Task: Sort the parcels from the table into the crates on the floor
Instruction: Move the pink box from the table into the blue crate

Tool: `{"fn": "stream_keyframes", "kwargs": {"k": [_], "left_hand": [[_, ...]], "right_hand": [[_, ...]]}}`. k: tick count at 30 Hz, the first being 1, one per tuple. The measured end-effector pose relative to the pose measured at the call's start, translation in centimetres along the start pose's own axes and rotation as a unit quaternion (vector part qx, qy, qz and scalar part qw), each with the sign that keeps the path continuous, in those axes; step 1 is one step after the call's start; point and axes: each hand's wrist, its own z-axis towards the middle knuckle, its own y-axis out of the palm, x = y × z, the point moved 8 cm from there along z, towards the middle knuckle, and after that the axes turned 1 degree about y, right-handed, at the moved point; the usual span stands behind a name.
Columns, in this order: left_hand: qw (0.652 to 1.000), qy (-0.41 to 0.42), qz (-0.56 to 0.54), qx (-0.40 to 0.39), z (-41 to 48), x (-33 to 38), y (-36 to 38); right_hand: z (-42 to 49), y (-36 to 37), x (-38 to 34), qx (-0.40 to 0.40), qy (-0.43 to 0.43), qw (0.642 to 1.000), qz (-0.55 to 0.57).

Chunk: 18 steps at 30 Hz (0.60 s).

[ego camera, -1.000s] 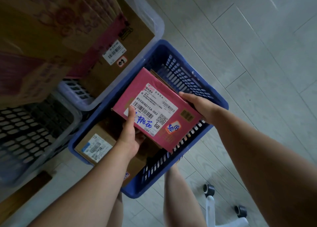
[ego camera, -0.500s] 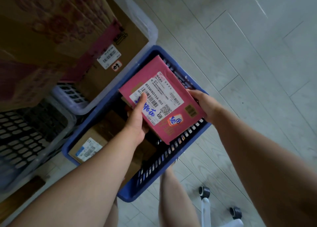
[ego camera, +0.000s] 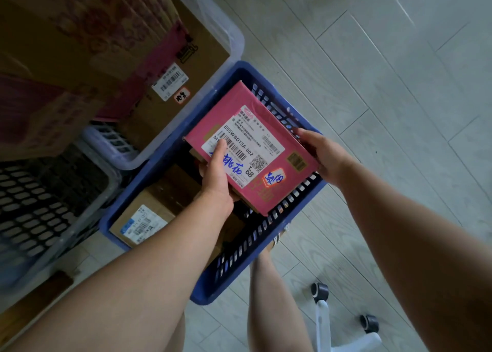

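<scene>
Both hands, left hand [ego camera: 217, 177] and right hand [ego camera: 323, 156], held the flat pink cardboard parcel [ego camera: 251, 149] over the blue plastic crate [ego camera: 170, 162]. A brown cardboard box [ego camera: 149, 213] already lay inside. It seemed nearly sorted.

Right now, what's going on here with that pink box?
A person is holding a pink parcel with both hands, left hand on its near edge with the thumb on the label, right hand on its far side. It sits above the blue crate on the floor, not yet released. A brown parcel already lies inside that crate.
</scene>
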Motion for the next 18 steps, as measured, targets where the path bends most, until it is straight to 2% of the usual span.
{"fn": "stream_keyframes", "kwargs": {"k": [3,6,9,18], "left_hand": [[1.0,0.0,0.0,0.01,-0.2,0.1,-0.5],[1.0,-0.007,0.01,0.001,-0.7,0.3,-0.5],[0.999,-0.017,-0.011,-0.04,-0.9,0.5,0.7],[1.0,-0.019,-0.012,-0.017,0.2,0.5,-0.5]], "right_hand": [[-0.9,-0.9,0.7,0.004,-0.019,1.0,0.001],[-1.8,-0.6,1.1,-0.005,-0.053,0.996,-0.078],[-1.6,0.3,1.0,-0.006,-0.041,0.995,-0.096],[-0.6,0.2,0.2,0.01,-0.024,0.993,-0.116]]}}
